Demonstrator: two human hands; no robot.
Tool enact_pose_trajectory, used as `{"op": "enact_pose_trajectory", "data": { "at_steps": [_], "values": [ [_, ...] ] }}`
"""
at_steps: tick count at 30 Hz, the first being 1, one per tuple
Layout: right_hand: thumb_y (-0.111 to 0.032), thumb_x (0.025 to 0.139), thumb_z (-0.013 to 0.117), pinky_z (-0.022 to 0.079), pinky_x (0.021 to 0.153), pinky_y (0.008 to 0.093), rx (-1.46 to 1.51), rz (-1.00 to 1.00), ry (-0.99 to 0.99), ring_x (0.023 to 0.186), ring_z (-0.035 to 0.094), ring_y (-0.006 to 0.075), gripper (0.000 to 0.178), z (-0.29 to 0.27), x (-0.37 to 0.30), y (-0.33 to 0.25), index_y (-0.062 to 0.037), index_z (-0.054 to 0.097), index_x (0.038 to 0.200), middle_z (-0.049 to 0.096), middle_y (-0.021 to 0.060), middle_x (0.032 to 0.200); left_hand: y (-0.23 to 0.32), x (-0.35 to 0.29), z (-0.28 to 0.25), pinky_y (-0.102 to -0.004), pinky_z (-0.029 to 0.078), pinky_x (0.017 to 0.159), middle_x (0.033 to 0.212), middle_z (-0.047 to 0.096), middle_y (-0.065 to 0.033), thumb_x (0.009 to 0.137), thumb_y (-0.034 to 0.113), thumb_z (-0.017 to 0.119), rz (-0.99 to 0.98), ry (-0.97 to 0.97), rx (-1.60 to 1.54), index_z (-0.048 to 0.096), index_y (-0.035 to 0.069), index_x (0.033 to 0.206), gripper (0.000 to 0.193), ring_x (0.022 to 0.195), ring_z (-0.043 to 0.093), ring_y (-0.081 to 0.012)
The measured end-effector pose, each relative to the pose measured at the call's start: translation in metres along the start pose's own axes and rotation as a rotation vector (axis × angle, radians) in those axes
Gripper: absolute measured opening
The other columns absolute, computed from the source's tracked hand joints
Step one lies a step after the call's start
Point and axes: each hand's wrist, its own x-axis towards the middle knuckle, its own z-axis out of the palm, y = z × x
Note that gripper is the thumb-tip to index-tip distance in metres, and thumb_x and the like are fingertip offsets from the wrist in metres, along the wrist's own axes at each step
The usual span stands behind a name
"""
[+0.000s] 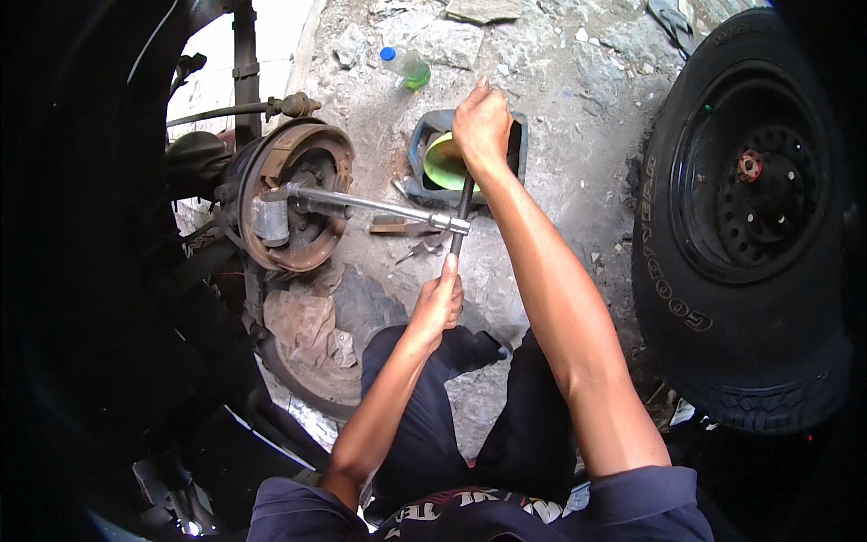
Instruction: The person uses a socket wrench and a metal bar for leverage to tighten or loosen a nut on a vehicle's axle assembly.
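Observation:
A long chrome socket wrench [384, 205] reaches from the brake drum assembly [312, 149] on the left towards my hands. Through its near end runs a dark crossbar [462, 217], forming a T. My left hand [439, 303] is wrapped round the crossbar's lower end. Higher up, my right hand [482, 126] is closed round its other end. The wrench's far end meets the hub beside a silver cylinder [271, 217]; the exact contact is hidden. Below my right hand, a light-green bowl [442, 163] sits in a dark blue container [417, 185].
A large tyre on a black wheel [668, 208] stands at the right. A bottle with a blue cap [406, 69] lies on the rough concrete beyond the container. Near the drum are a piece of wood [393, 226] and flat stones [302, 321]. Dark vehicle parts fill the left.

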Motion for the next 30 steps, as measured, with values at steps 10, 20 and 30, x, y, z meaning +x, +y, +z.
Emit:
{"op": "enact_pose_trajectory", "data": {
  "at_steps": [10, 20, 30],
  "values": [
    [-0.027, 0.100, 0.041, 0.054, 0.081, 0.0526, -0.088, 0.104, -0.013, 0.089, 0.066, 0.0502, 0.043, -0.007, -0.004, -0.012, 0.0118, 0.059, 0.095, 0.064, 0.0373, 0.088, -0.001, -0.006, 0.009, -0.0241, 0.014, 0.038, 0.054, 0.025, 0.0107, 0.095, 0.069, 0.041, 0.024, 0.119, 0.080, 0.032, 0.022, 0.061, 0.058, 0.042, 0.019, -0.0034],
    [-0.028, 0.100, 0.042, 0.054, 0.085, 0.0503, -0.148, 0.207, -0.025, 0.093, 0.066, 0.0479, 0.044, 0.000, -0.003, -0.009, 0.0117, 0.060, 0.097, 0.065, 0.0367, 0.093, 0.005, -0.012, 0.002, -0.0288, 0.023, 0.044, 0.052, 0.033, 0.0068, 0.097, 0.065, 0.039, -0.020, 0.142, 0.192, 0.037, 0.016, 0.055, 0.065, 0.047, 0.030, -0.0067],
    [-0.028, 0.098, 0.044, 0.054, 0.086, 0.0487, -0.148, 0.281, -0.078, 0.095, 0.066, 0.0474, 0.045, 0.004, 0.003, -0.001, 0.0114, 0.065, 0.090, 0.066, 0.0351, 0.095, 0.008, -0.016, 0.002, -0.0314, 0.027, 0.045, 0.052, 0.034, 0.0046, 0.097, 0.067, 0.038, -0.023, 0.177, 0.275, 0.039, 0.013, 0.055, 0.068, 0.048, 0.033, -0.0088]
  ]
}}
